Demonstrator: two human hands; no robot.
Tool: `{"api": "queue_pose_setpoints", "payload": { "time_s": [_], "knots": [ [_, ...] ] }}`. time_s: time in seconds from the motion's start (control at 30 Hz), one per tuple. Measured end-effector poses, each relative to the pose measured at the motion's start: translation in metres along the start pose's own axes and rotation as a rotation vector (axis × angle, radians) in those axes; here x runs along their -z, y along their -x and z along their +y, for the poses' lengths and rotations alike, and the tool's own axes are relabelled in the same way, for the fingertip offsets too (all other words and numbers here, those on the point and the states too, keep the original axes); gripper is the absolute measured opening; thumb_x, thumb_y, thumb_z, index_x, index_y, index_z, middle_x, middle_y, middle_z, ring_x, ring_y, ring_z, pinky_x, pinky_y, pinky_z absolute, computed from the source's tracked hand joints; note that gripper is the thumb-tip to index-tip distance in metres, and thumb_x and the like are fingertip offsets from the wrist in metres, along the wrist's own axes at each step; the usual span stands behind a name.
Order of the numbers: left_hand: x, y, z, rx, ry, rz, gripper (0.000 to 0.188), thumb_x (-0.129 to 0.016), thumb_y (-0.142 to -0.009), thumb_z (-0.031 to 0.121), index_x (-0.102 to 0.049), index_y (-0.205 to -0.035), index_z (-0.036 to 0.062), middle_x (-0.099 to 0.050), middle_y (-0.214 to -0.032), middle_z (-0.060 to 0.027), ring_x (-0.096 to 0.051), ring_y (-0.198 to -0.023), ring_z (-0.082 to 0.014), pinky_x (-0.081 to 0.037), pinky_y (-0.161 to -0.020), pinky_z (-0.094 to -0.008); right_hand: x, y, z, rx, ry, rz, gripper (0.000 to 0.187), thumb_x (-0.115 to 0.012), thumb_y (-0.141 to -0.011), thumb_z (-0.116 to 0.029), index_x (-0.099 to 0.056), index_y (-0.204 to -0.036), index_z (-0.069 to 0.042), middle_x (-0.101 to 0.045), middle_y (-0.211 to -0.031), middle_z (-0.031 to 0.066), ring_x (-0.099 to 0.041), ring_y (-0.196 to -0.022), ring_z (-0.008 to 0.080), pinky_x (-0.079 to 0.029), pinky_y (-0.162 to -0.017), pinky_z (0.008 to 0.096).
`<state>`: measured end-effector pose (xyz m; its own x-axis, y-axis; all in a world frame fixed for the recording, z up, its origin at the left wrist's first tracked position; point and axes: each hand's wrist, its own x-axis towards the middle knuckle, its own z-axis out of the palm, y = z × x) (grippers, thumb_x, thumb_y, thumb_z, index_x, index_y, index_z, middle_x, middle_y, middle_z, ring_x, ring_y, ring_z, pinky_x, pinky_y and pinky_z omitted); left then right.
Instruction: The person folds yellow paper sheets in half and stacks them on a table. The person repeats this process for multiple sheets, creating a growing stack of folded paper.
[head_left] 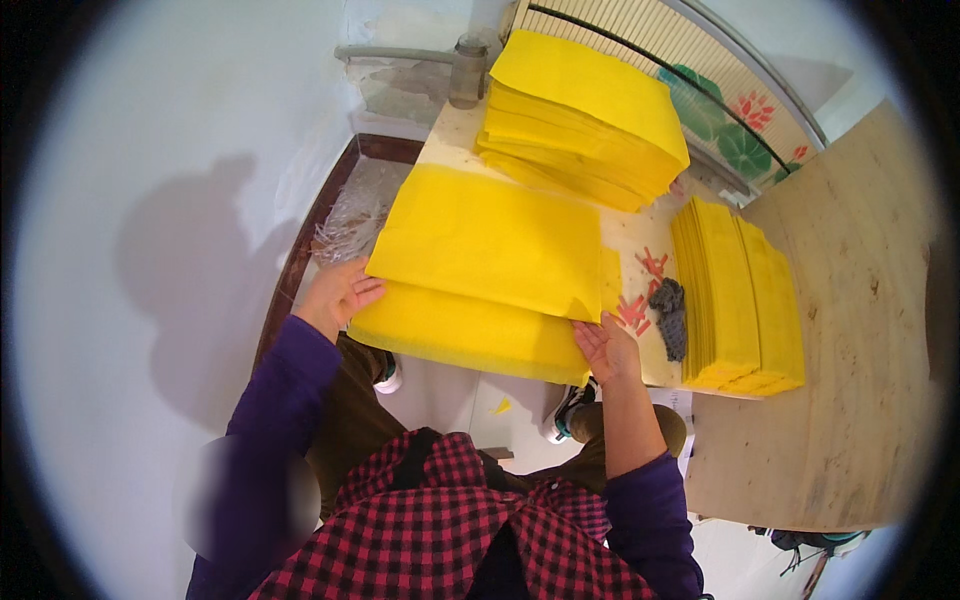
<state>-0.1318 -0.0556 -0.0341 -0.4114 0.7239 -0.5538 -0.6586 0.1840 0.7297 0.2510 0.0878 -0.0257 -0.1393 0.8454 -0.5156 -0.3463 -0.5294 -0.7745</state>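
Note:
A yellow cloth-like sheet [490,240] lies in front of me, its near edge over more yellow material [450,325] that hangs past the table's front edge. At the sheet's near left corner, my left hand [340,296] pinches the edge between thumb and fingers. My right hand [610,350] grips the near right corner, palm partly up. Just right of that hand lie small red strips [632,314] and a crumpled dark grey knitted cloth [669,320].
Behind the sheet rises a tall yellow stack [585,110], with a glass jar [467,72] to its left. More folded yellow stacks [735,300] stand at the right, beside a large wooden board [820,440]. A white wall [170,200] is close on my left.

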Motion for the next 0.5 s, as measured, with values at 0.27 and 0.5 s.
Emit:
{"api": "queue_pose_setpoints", "payload": {
  "time_s": [0.27,0.5],
  "knots": [
    [-0.001,-0.025,0.025,0.057,-0.265,-0.108,0.031,-0.054,-0.094,0.023,-0.054,-0.119,0.0047,-0.065,-0.114,-0.0087,-0.062,-0.102,-0.0221,-0.049,-0.091,-0.0395,0.005,-0.028,-0.018,0.083,0.272,-0.11,0.027,-0.06,-0.091,-0.011,-0.051,-0.112,0.002,-0.063,-0.102,0.0146,-0.067,-0.084,0.0255,-0.058,-0.068,0.0336],
    [-0.001,-0.061,0.039,0.033,-0.302,-0.219,0.02,-0.056,-0.095,0.019,-0.058,-0.11,0.0046,-0.067,-0.098,-0.0062,-0.067,-0.078,-0.0159,-0.056,-0.067,-0.0289,0.009,-0.057,-0.036,0.045,0.407,-0.1,0.047,-0.066,-0.088,-0.014,-0.042,-0.126,0.001,-0.061,-0.106,0.0131,-0.064,-0.09,0.0224,-0.052,-0.073,0.0341]
  ]
}}
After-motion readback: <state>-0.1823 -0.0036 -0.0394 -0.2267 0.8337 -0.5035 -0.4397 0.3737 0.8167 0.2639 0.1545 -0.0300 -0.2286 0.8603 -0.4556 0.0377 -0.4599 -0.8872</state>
